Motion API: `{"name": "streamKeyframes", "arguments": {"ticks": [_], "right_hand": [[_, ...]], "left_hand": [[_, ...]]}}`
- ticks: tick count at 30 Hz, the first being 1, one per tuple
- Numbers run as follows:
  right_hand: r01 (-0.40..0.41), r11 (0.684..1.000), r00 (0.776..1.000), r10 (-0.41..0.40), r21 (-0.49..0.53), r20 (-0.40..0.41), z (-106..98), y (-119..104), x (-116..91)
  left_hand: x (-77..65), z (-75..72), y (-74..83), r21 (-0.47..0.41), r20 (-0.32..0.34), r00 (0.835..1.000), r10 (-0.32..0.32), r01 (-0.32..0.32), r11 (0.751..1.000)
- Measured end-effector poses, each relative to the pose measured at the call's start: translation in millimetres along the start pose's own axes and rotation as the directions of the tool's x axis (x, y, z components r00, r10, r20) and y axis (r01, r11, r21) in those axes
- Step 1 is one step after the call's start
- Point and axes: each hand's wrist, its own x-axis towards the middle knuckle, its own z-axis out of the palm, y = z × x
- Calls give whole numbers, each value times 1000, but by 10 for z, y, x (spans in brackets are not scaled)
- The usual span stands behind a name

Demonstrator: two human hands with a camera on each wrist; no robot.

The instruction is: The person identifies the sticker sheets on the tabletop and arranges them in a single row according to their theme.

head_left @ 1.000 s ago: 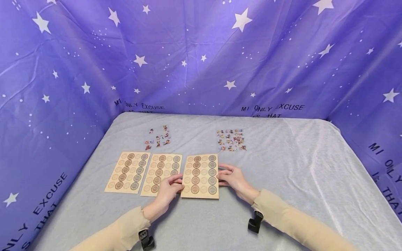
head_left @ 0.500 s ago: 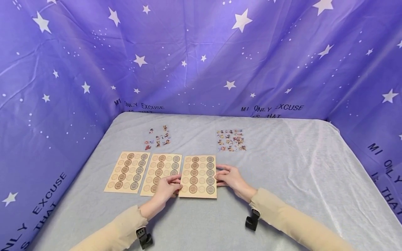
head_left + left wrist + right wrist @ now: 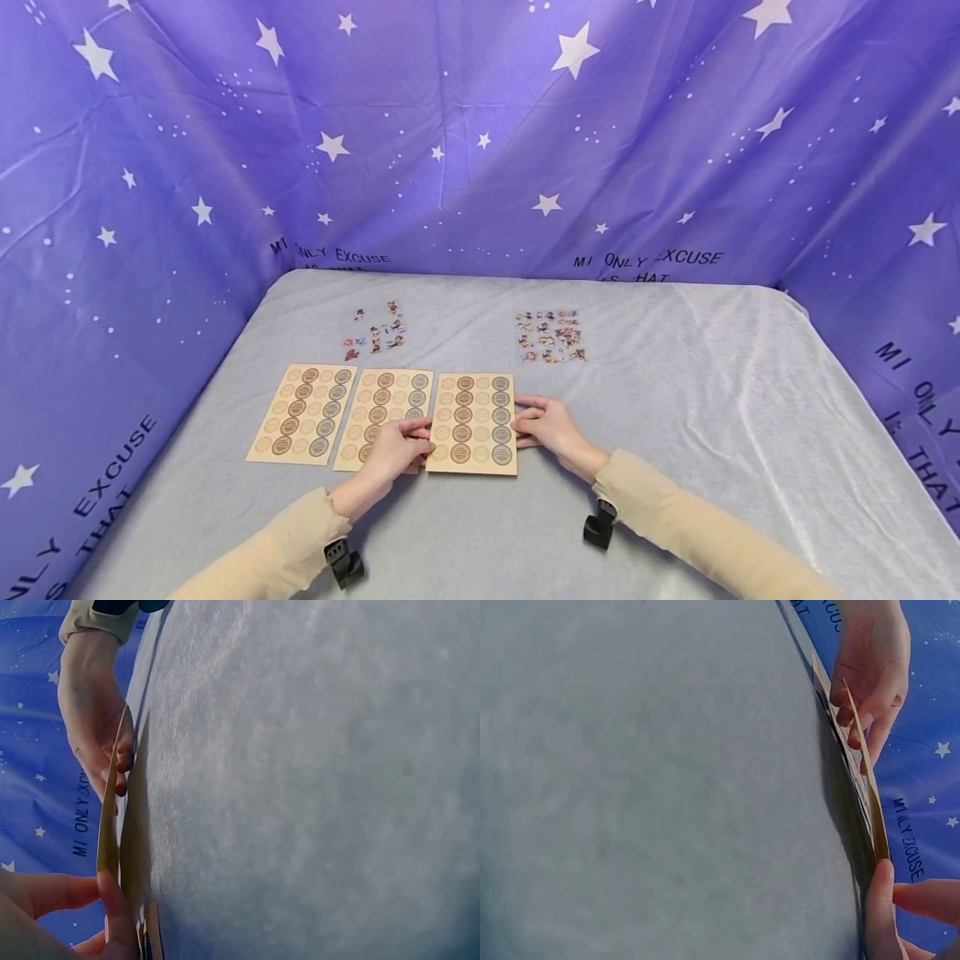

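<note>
Both hands pinch a tan sticker sheet [image 3: 480,417] printed with columns of round brown, grey and pale labels. My left hand [image 3: 392,454] holds its left edge, overlapping the middle sticker sheet [image 3: 386,381] beneath. On the opposite edge, the fingers and thumb of my right hand [image 3: 553,429] grip it. Seen edge-on in the left wrist view, the held sheet [image 3: 109,825] sits slightly above the cloth with its shadow below. A similar sticker sheet [image 3: 303,414] lies flat at the far left of the row.
Behind the row lie two transparent sheets of small cartoon stickers, one sheet [image 3: 377,331] at left and a fuller sheet [image 3: 550,336] at right. Grey cloth [image 3: 712,400] covers the table. A purple star-patterned curtain [image 3: 480,100] hangs around its back and sides.
Both hands have shifted the held sticker sheet a little to the left, closer beside the middle sheet. In the last half second it has hardly moved.
</note>
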Motion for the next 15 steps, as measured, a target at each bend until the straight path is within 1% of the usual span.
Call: {"name": "streamKeyframes", "arguments": {"ticks": [3, 10, 15], "right_hand": [[17, 999, 1000, -17, -40, 1, -1, 5, 5], [41, 988, 999, -39, -147, 14, 16, -21, -1], [56, 982, 998, -53, -180, 18, 14, -2, 8]], "left_hand": [[44, 21, -10, 24, -14, 1000, -6, 6, 1000], [64, 24, -21, 70, 0, 1000, 16, -16, 997], [78, 22, -23, 79, 7, 999, 38, -39, 996]]}}
